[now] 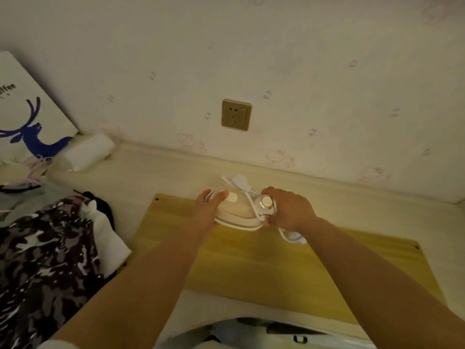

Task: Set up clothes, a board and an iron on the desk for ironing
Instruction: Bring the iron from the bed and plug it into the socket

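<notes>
Head view first: both my hands hold the white iron [236,210] over the far end of the wooden board [276,260] on the desk [176,170]. My left hand [210,210] curls round its nose, my right hand [286,210] grips the dial end, where the cord [289,235] is wound. I judge the iron-placing step is in hand; next comes setting it down and freeing the plug [242,182] for the wall socket [236,114]. Clothes [50,248] lie piled left of the board. The paper bag [27,109] against the wall hides its contents.
</notes>
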